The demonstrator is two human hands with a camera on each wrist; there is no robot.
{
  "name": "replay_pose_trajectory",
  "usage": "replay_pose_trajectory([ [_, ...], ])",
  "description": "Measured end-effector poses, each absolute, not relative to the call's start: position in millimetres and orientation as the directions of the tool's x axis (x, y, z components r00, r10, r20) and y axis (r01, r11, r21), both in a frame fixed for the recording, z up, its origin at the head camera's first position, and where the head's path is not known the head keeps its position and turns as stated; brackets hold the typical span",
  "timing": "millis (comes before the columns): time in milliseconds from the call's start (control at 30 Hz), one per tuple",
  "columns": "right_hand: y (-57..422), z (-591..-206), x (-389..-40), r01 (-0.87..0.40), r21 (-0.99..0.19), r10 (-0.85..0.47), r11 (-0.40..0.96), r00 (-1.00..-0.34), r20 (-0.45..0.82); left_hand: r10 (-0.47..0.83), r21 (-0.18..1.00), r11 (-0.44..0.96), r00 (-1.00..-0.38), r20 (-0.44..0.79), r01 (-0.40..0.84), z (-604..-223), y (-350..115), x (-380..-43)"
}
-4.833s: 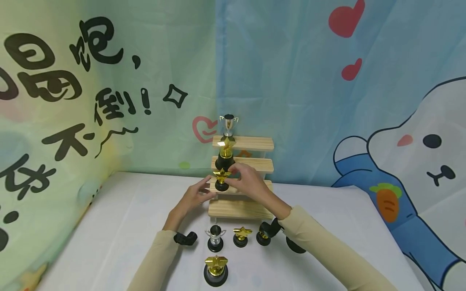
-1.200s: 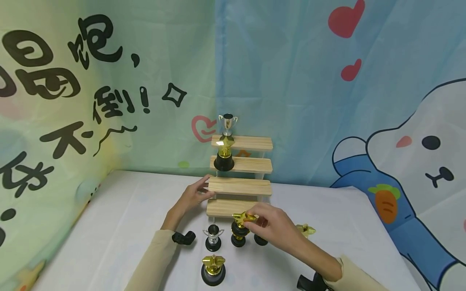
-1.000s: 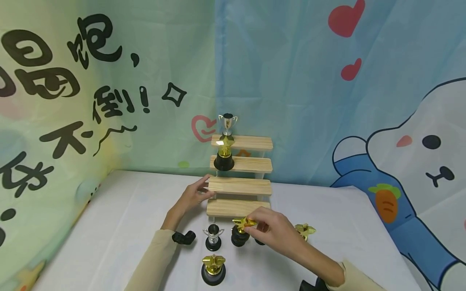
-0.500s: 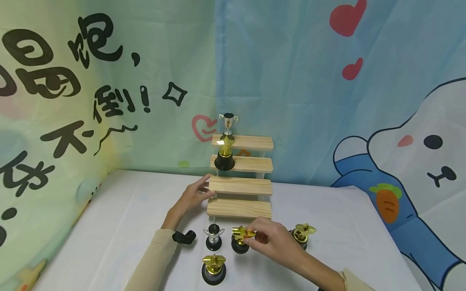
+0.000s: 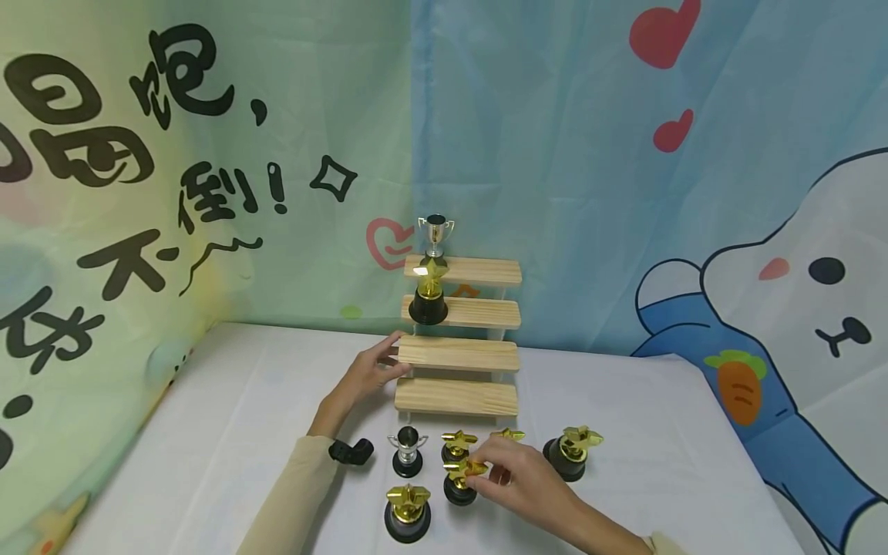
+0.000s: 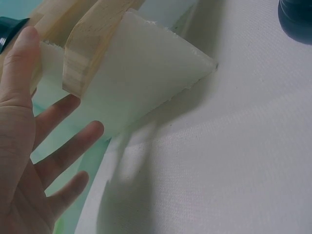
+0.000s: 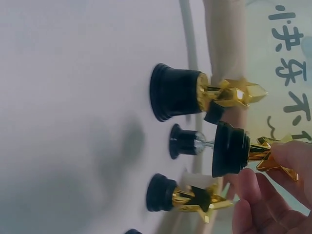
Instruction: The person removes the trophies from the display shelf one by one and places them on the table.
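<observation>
My right hand (image 5: 527, 479) pinches a small gold star trophy (image 5: 459, 491) by its star. In the right wrist view the trophy's black base (image 7: 230, 149) hangs off the table, with the fingertips at the star. My left hand (image 5: 364, 378) is at the left end of a four-tier wooden display stand (image 5: 458, 398). In the left wrist view its fingers (image 6: 73, 146) are spread out beside the stand's pale side panel (image 6: 141, 73), the thumb up along the wooden tiers. A silver cup trophy (image 5: 435, 233) stands on the top tier, and a larger gold star trophy (image 5: 428, 297) on the tier below.
On the white tablecloth (image 5: 264, 401) stand a silver cup trophy (image 5: 407, 451), a small star trophy (image 5: 455, 443), a larger star trophy (image 5: 408, 515) in front and another (image 5: 570, 453) at right. One more star (image 5: 511, 434) shows behind my right hand. A printed cloth backdrop (image 5: 555, 193) rises behind.
My right hand took the small star trophy off the third tier and brought it down toward the front, in front of the other small star trophy. The left hand stays at the stand.
</observation>
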State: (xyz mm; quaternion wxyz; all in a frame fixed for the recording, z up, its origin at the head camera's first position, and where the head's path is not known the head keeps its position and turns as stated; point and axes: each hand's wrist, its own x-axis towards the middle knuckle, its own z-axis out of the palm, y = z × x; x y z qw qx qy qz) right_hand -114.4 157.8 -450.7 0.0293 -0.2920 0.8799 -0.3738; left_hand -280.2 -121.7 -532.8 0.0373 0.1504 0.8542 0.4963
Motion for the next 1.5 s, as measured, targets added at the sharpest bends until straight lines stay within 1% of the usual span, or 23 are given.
replay_pose_trajectory([
  [67,158.0,-456.2,-113.1,-0.495,-0.680,-0.544,0.541,-0.822,0.166,0.296,0.861,0.456,-0.951,0.091,0.225,-532.4,-121.7,-279.4],
  [300,157.8,-469.7,-108.4,-0.468,-0.694,-0.563,0.547,-0.819,0.108,0.314,0.866,0.460,-0.948,0.045,0.194,-498.5,-116.5,-259.8],
  [333,157.9,-471.3,-107.8,-0.465,-0.696,-0.564,0.547,-0.819,0.104,0.313,0.865,0.462,-0.949,0.048,0.196,-498.3,-116.6,-259.6],
  [600,158.7,-480.7,-105.0,-0.456,-0.704,-0.572,0.544,-0.815,0.086,0.302,0.866,0.459,-0.952,0.056,0.196,-501.9,-116.2,-261.1],
  [867,159.3,-487.0,-105.9,-0.386,-0.720,-0.560,0.577,-0.829,-0.004,0.306,0.865,0.465,-0.951,0.041,0.187,-501.6,-116.3,-262.3],
  [1133,159.9,-492.4,-104.4,-0.380,-0.726,-0.560,0.573,-0.829,-0.008,0.291,0.870,0.456,-0.955,0.050,0.185,-532.7,-120.0,-279.7],
  [1300,160.4,-497.6,-101.7,-0.363,-0.726,-0.562,0.584,-0.826,-0.039,0.290,0.876,0.441,-0.954,0.069,0.198,-535.2,-121.3,-279.9],
  [1500,160.5,-501.2,-99.1,-0.357,-0.738,-0.574,0.573,-0.817,-0.051,0.292,0.862,0.463,-0.954,0.070,0.205,-534.0,-121.6,-279.8],
])
